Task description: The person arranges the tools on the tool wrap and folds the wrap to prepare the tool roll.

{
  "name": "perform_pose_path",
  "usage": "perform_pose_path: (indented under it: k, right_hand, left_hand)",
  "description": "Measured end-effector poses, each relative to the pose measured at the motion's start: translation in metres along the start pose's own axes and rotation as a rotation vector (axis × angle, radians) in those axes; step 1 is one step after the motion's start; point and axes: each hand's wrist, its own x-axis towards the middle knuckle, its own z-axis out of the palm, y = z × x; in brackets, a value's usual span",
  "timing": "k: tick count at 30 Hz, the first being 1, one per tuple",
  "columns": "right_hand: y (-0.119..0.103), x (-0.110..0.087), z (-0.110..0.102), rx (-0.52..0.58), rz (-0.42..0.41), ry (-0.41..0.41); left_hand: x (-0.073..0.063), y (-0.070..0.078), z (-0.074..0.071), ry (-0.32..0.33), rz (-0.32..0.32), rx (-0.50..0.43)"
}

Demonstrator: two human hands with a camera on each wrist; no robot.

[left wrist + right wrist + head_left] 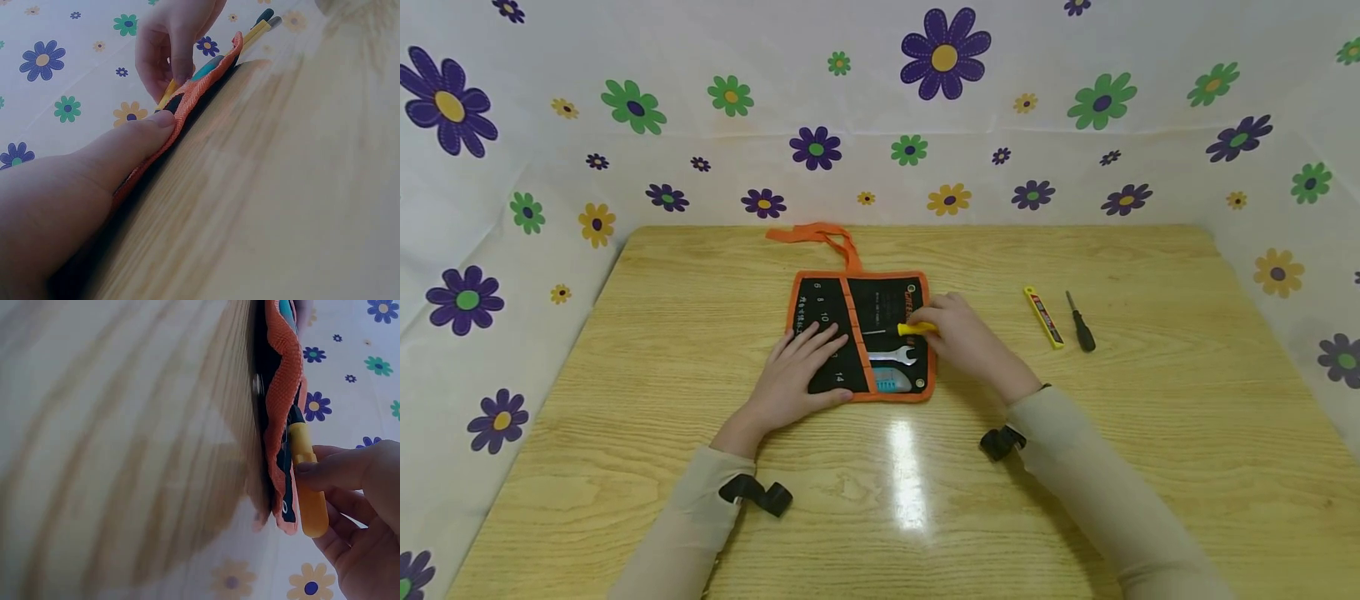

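Observation:
A black tool pouch point(887, 287) with orange edging lies unrolled on the table. My left hand point(793, 375) rests with spread fingers on its numbered left half, the thumb point(147, 134) along the near orange edge. Between thumb and fingers, my right hand point(966, 337) pinches the yellow handle of a screwdriver point(310, 503). Its thin shaft points left, with the tip at the orange-edged pocket line. Below it in the head view, an open-end wrench point(895, 356) and a teal and grey tool point(891, 381) sit partly tucked into the pockets.
To the right of the pouch lie a narrow yellow case point(1043, 317) with a printed label and a dark-handled screwdriver point(1081, 329). An orange tie strap point(827, 233) trails from the pouch's far edge. Flower-patterned cloth point(865, 100) surrounds the wooden table point(700, 275) at the back and sides.

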Motion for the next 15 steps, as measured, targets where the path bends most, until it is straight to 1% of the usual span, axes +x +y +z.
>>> perform_pose_path:
  k: [8, 15]
  right_hand:
    - [-0.007, 0.015, 0.007, 0.003, -0.015, -0.065]
    - [-0.011, 0.021, 0.012, 0.002, -0.026, -0.107]
  left_hand:
    - [0.001, 0.0, -0.001, -0.008, -0.007, 0.009]
    - [0.0, 0.0, -0.002, -0.014, -0.013, 0.008]
